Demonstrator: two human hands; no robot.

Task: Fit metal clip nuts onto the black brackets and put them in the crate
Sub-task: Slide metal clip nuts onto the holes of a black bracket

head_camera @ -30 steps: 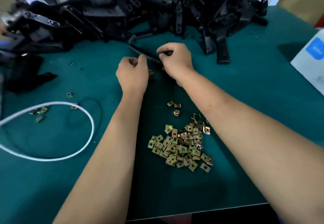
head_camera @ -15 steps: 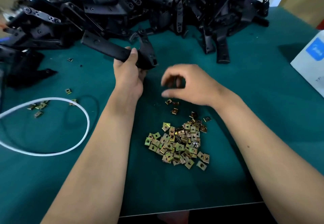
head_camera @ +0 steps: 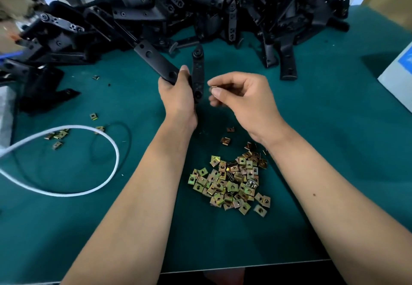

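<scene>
1. Two bare hands work above a green table. The left hand grips a black bracket, its fingers wrapped round the bracket's near end, with the thumb laid against the flat arm.
2. From that grasp the bracket forks. One long arm slants up toward 11 o'clock. A second, shorter arm stands nearly upright toward 12 o'clock, with a round boss at its top.
3. At 3 o'clock of the left hand, just beside the upright arm but apart from it, the right hand pinches a small clip nut between thumb and forefinger. The other fingers are curled beneath, and only the nut's edge shows.
4. At 6 o'clock of both hands, between the forearms, a heap of brass-coloured clip nuts lies on the table. A few strays lie at the heap's 12 o'clock.
5. At 12 o'clock, along the far edge of the table, a big tangled pile of black brackets runs from left to right.
6. At 9 o'clock a white cord loops on the table, with a thin black loop just inside its right side. Several loose nuts lie near the cord's top.
7. At 3 o'clock, at the table's right edge, stands a white box with a blue patch, cut off by the frame.
</scene>
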